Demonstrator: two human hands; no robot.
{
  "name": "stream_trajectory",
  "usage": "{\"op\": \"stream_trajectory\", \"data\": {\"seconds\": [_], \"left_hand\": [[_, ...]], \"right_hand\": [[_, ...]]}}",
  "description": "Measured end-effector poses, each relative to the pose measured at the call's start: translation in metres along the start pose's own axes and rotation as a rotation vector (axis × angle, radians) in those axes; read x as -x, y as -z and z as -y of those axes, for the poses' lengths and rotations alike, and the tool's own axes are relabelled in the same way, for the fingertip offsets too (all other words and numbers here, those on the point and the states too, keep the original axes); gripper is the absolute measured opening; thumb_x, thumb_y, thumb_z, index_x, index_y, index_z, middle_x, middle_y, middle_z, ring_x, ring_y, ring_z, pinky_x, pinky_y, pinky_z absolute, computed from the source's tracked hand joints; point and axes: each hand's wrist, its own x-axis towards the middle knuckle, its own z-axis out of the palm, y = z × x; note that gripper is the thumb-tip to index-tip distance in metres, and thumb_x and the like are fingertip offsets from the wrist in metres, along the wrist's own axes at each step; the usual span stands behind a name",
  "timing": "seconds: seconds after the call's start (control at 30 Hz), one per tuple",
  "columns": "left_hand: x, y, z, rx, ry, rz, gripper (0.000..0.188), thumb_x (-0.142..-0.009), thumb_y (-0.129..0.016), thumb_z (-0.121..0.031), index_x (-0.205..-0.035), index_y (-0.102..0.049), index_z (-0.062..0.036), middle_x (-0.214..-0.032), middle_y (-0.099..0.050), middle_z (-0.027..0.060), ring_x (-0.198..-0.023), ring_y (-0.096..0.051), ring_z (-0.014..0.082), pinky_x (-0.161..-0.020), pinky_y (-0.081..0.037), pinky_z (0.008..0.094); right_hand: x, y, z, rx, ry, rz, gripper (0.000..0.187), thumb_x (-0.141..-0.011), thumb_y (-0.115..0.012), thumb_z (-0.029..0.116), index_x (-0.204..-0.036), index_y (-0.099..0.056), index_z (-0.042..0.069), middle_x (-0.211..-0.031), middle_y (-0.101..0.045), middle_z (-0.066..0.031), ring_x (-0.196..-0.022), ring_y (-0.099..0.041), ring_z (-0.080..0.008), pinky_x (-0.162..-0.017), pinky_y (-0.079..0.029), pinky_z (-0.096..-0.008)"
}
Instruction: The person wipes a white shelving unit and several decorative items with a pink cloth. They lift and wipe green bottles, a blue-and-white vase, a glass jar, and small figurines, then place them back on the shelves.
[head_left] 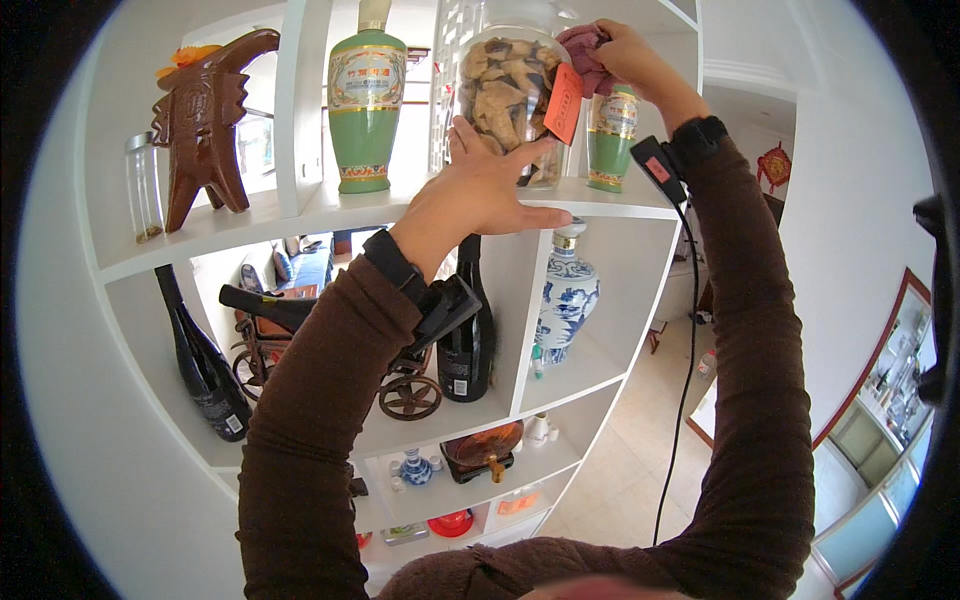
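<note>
On the upper shelf stands a large clear glass jar (506,95) filled with brownish dried pieces, an orange-red paper tag (564,103) on its side. My left hand (478,190) is spread against the jar's lower front, fingers apart. Up at the jar's right shoulder, my right hand (640,62) grips a bunched mauve cloth (588,58) that touches the glass. Just right of the jar, partly behind my right hand and the cloth, is a small green bottle (611,140). A taller green bottle (366,110) stands to the left.
A brown carved wooden ornament (205,120) and a slim glass tube (144,188) occupy the left compartment. Below are dark wine bottles (467,330), a blue-and-white porcelain vase (568,300) and a wheeled wooden rack (410,397). A black cable (684,370) hangs from my right wrist.
</note>
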Motion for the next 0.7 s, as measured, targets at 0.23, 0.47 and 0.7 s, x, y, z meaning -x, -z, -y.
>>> {"op": "stream_trajectory", "data": {"seconds": [0.23, 0.47, 0.7], "left_hand": [[0.001, 0.000, 0.001, 0.019, 0.024, -0.006, 0.107, -0.066, -0.066, -0.084, -0.154, -0.032, -0.0333, -0.142, -0.009, 0.0555, -0.140, 0.001, 0.0665, -0.111, -0.027, 0.0638], [-0.003, -0.008, 0.010, 0.157, 0.011, -0.275, 0.083, -0.079, -0.067, -0.068, -0.138, -0.043, -0.0153, -0.125, -0.042, 0.0427, -0.122, -0.041, 0.0590, -0.107, -0.035, 0.0550], [-0.013, -0.009, 0.028, 0.296, -0.039, -0.702, 0.041, -0.089, -0.056, -0.018, -0.123, -0.041, -0.0005, -0.114, -0.053, 0.0308, -0.104, -0.057, 0.0381, -0.092, -0.046, 0.0429]], "right_hand": [[0.028, 0.031, -0.009, -0.040, 0.075, -0.118, 0.031, -0.092, -0.058, 0.004, -0.124, -0.059, 0.005, -0.103, -0.066, -0.0078, -0.089, -0.066, -0.0174, -0.073, -0.058, -0.0313], [0.084, 0.020, 0.017, -0.258, 0.154, -0.091, 0.008, -0.098, -0.055, 0.005, -0.101, -0.062, 0.004, -0.085, -0.068, -0.0038, -0.060, -0.060, -0.0101, -0.045, -0.047, -0.0273], [0.115, -0.034, 0.024, -0.147, 0.451, 0.107, 0.024, -0.089, -0.054, -0.004, -0.109, -0.064, 0.006, -0.091, -0.069, -0.0066, -0.072, -0.065, -0.0166, -0.065, -0.053, -0.0295]]}}
